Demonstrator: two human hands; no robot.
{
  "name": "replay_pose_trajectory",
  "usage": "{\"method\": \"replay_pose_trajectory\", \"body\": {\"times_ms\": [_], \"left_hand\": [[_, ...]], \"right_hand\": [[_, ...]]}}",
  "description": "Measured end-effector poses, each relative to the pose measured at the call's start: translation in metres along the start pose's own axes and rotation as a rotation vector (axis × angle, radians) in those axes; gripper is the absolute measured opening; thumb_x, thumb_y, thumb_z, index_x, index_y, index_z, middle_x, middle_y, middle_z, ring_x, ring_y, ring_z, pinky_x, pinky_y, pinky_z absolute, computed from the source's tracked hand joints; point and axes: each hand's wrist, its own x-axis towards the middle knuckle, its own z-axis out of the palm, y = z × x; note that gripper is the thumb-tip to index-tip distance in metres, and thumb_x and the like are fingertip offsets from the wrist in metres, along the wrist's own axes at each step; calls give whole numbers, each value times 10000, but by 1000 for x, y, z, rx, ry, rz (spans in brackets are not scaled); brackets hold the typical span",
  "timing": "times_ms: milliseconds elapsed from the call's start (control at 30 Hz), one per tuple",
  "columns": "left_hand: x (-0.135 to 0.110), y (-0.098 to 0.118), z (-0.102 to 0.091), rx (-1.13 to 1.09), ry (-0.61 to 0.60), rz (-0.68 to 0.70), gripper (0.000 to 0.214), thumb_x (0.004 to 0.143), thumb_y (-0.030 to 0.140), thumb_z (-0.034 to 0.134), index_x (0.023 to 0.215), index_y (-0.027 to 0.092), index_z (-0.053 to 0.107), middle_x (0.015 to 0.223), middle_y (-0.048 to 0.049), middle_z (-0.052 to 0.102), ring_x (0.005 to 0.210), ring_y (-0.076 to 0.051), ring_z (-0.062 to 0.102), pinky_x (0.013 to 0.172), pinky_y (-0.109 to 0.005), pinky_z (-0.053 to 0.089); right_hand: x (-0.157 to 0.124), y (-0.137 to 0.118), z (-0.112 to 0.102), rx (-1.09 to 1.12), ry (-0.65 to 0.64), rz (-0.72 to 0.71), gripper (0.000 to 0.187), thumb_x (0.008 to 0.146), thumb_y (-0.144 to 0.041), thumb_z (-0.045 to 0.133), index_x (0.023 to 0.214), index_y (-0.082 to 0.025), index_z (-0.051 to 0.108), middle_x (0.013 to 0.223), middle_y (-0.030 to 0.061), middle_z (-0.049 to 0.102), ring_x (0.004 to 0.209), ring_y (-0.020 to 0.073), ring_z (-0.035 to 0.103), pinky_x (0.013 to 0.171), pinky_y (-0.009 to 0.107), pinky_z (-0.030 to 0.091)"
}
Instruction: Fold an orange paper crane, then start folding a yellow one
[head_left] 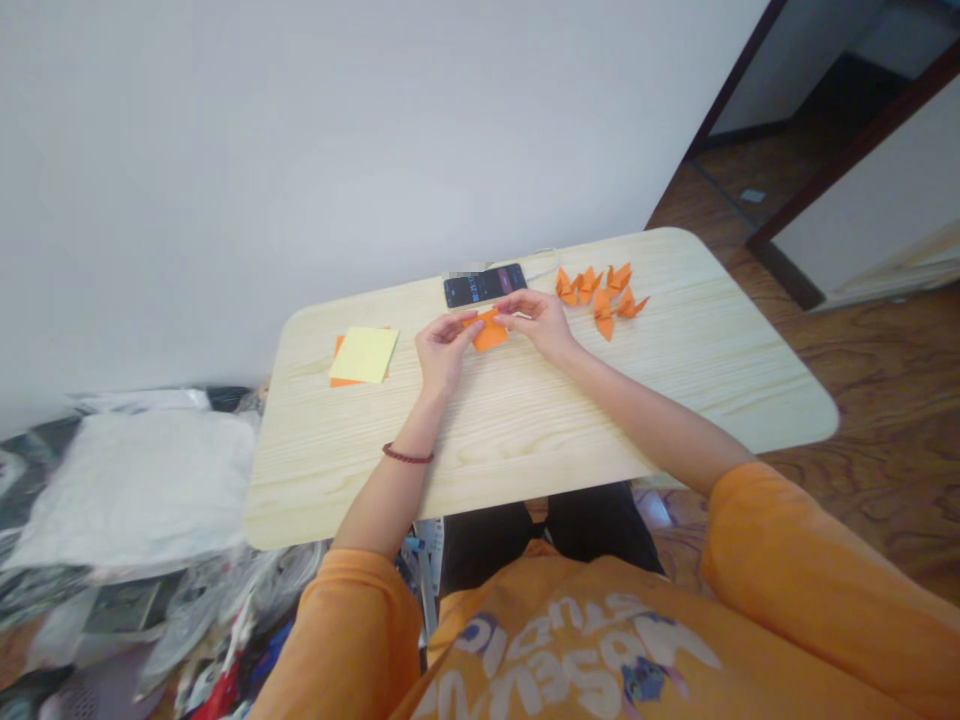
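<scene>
A small piece of orange paper (491,336) is held over the middle of the table, between my two hands. My left hand (442,348) pinches its left edge with thumb and fingers. At the upper right edge, my right hand (537,320) grips the same paper, fingers bent toward the thumb. The exact folds in the paper are too small to make out. Right of my right hand lie several folded orange paper cranes (604,312). To the left of my left hand rests a stack of yellow paper (365,355), with orange paper showing beneath it.
A phone (485,286) with a running timer lies just beyond my hands, a white cable beside it. The pale wooden table (540,430) touches the white wall at the back. Bags and clutter (135,490) fill the floor at left; a doorway opens at right.
</scene>
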Motion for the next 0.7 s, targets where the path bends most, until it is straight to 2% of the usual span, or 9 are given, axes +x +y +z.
{"method": "replay_pose_trajectory", "body": {"times_ms": [167,333,467,700], "left_hand": [[0,0,0,16,15,33,211,588,292,839,757,197,755,799,-39,748,728,-159,689,733,-303,558],[-2,2,1,36,17,71,162,625,275,816,760,204,761,814,-36,753,778,-168,701,764,-306,560],[-4,4,1,75,-4,113,123,660,257,794,772,214,768,815,-38,753,796,-168,701,770,-306,558],[-5,6,0,105,-19,149,102,679,261,787,773,224,771,824,-43,752,802,-171,699,772,-312,560]], "right_hand": [[-2,-6,2,28,22,-12,321,591,-358,822,831,-199,682,841,15,693,795,149,638,788,314,527],[-3,-9,3,47,78,-36,256,599,-318,818,761,-194,662,833,8,684,801,144,635,792,306,521],[-3,-8,2,29,78,-53,228,628,-338,800,735,-190,663,827,13,674,821,148,623,783,299,512],[0,-5,0,-7,35,20,283,661,-425,763,732,-170,663,776,16,653,748,135,578,696,272,473]]}}
